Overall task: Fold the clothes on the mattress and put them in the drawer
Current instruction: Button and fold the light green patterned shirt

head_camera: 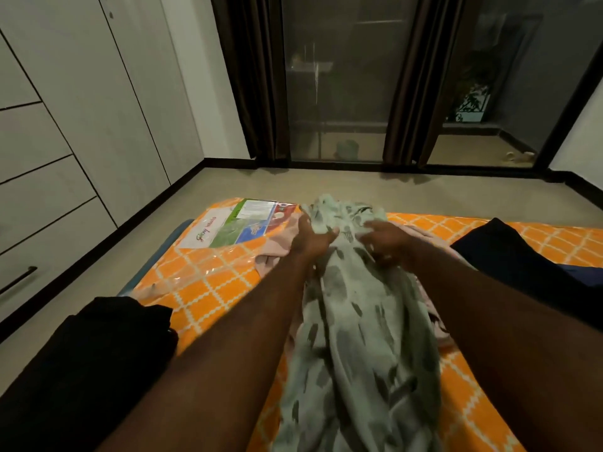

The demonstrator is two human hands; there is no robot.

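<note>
— On the orange mattress (pixel 212 282), head view, the green garment (pixel 359 337) lies lengthwise between the forearms; left hand (pixel 311 238) and right hand (pixel 388 239) each bunch its far end in curled fingers.
— Light, limp cloth, likely; it should be held at corners, not mid-panel.

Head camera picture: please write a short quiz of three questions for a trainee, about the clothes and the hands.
1. True or false: the left hand and the right hand both hold the pale green garment.
2. What lies at the near left edge of the orange mattress? A) a black garment B) a pillow C) a book
3. Fill in: the closed drawers stand on the person's ____ side.
Key: 1 true; 2 A; 3 left.
</note>
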